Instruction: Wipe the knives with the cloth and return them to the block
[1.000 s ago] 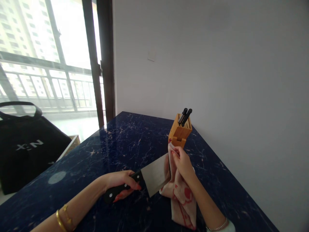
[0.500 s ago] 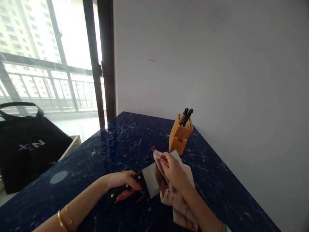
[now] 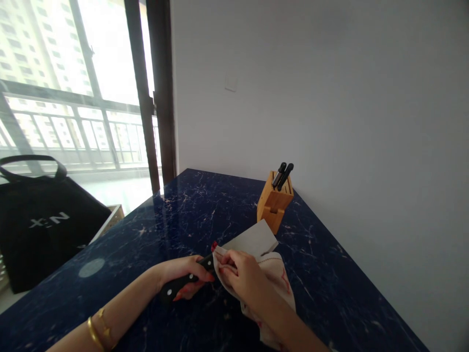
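at the near end of the table (image 3: 205,203), whose front edge is cut off, two hands hold one cleaver (image 3: 252,238) and one cloth (image 3: 282,278). the left hand (image 3: 188,276) is wrapped around the cleaver's black handle (image 3: 179,284). the right hand (image 3: 244,276) pinches the cloth over the blade (image 3: 254,237), close to the handle; the blade reaches past that hand toward the right edge, partly hidden by cloth and hand. beyond, near the right edge, stands one knife block (image 3: 274,203) with two dark handles (image 3: 286,177) sticking up, their lower ends hidden; whether the cleaver touches it is hard to tell. off the left edge, one black bag (image 3: 47,234) is cut short by the view.
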### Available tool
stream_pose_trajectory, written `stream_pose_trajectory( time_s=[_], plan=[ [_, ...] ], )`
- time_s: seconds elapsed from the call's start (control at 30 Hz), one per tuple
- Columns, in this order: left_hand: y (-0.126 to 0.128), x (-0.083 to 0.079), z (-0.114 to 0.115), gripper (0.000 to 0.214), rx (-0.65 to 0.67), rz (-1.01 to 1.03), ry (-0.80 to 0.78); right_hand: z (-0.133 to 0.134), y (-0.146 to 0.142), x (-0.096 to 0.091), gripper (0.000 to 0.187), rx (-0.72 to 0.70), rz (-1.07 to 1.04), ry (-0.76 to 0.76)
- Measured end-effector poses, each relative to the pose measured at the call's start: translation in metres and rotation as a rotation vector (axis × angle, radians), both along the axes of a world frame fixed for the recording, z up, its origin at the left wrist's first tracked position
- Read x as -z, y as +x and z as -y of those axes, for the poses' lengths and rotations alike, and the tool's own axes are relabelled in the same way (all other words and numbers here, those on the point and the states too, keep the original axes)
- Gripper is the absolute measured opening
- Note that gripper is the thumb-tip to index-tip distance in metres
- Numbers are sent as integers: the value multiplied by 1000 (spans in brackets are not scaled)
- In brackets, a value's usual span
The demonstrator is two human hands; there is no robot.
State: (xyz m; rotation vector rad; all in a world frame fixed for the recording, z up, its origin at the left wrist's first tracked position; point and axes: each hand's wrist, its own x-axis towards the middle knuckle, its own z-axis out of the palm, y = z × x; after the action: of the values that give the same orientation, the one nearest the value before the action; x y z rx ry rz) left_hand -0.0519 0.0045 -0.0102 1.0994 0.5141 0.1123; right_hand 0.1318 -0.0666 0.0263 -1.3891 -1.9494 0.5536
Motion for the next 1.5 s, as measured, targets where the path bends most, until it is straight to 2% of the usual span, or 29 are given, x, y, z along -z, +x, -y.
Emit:
stream_pose_trajectory(
  time_s=[0.13,0.27,0.4,0.47,0.57,0.63,0.8,0.9,1.0,1.07,1.13,1.2,1.37,1.4,1.5],
  plan=[
    [-1,0,0,31,-41,20,-17,0,-2,0,13,7,-18,46],
    [-2,-1,-1,29,-36,65,-70,-4,11,-6,12,-75,37,-3],
    [-5,-3,-2,27,-47,149,-115,-5,24,-10,14,-1,72,70],
    [-6,-4,-3,23,-40,155,-127,-1,24,-10,15,-65,86,47],
    [-7,-3,-4,19,-11,134,-138,4,25,-11,19,-254,104,-16],
    [-7,-3,-4,19,0,135,-136,4,28,-14,18,-302,107,-26],
    [-7,-3,-4,20,-5,136,-139,-4,39,-18,16,-182,92,-10],
    [-7,-3,-4,19,22,142,-141,-6,41,-17,15,-202,96,-27],
    [-6,-5,-3,17,26,147,-130,-14,57,-15,13,-198,99,-49],
    [-6,-5,-2,18,14,138,-116,-23,76,-13,12,-100,81,-41],
    [-5,-6,-2,20,8,127,-104,-32,95,-11,9,78,47,4],
    [-5,-6,-1,23,7,124,-101,-35,103,-11,8,131,40,22],
    [-5,-6,0,23,20,117,-122,-29,93,-12,8,-60,85,-113],
    [-5,-6,0,22,13,118,-121,-30,93,-12,9,-52,91,-109],
    [-4,-6,0,22,-1,116,-107,-34,106,-11,7,88,99,-36]
  ],
)
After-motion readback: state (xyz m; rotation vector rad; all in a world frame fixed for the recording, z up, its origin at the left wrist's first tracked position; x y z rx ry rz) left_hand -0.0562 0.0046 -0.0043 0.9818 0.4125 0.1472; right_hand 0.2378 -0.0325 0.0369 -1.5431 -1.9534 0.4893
